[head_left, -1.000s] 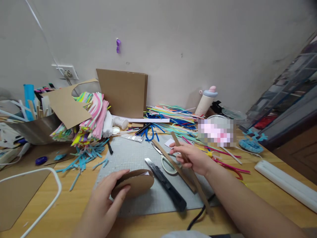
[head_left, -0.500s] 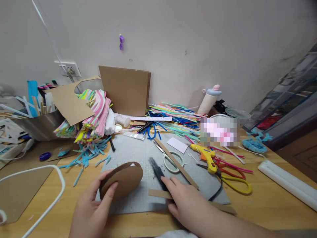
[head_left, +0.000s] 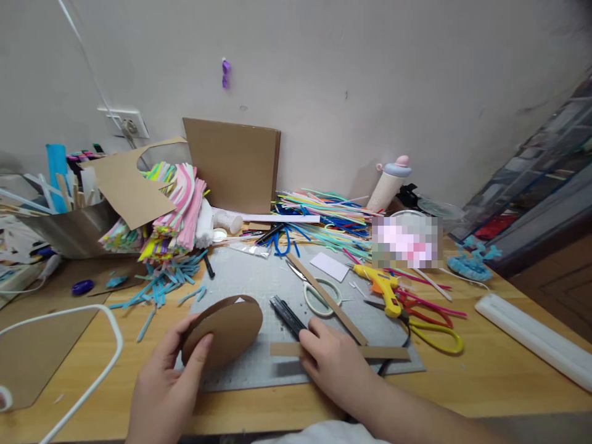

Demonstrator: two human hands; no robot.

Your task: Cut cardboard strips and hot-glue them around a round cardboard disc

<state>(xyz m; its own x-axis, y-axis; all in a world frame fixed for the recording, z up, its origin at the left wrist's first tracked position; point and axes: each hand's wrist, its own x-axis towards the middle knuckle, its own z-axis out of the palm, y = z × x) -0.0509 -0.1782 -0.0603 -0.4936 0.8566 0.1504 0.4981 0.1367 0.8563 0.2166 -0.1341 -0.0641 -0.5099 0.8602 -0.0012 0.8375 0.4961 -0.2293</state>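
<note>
My left hand (head_left: 173, 376) grips a round brown cardboard piece (head_left: 226, 330) by its left side, thumb in front; a second curved edge shows behind it. My right hand (head_left: 330, 361) has its fingers closed round a long cardboard strip (head_left: 386, 353), raised over the grey cutting mat (head_left: 245, 379). A black tool (head_left: 287, 316), perhaps a utility knife, lies by the right fingertips; whether they touch it I cannot tell. Beyond are scissors with pale green handles (head_left: 322, 298), with another cardboard strip (head_left: 330, 300) across them.
A yellow glue gun (head_left: 382, 287) and yellow-handled scissors (head_left: 437, 336) lie right of the mat. Coloured pipe cleaners (head_left: 324, 213) spread along the wall beside a cardboard stack (head_left: 231, 163). A metal bowl (head_left: 69, 231) stands at left, a white power strip (head_left: 531, 345) at right.
The strip in my right hand has come up and turned level across the mat. The right fingers have shifted slightly off the black tool. My left hand still holds the round cardboard.
</note>
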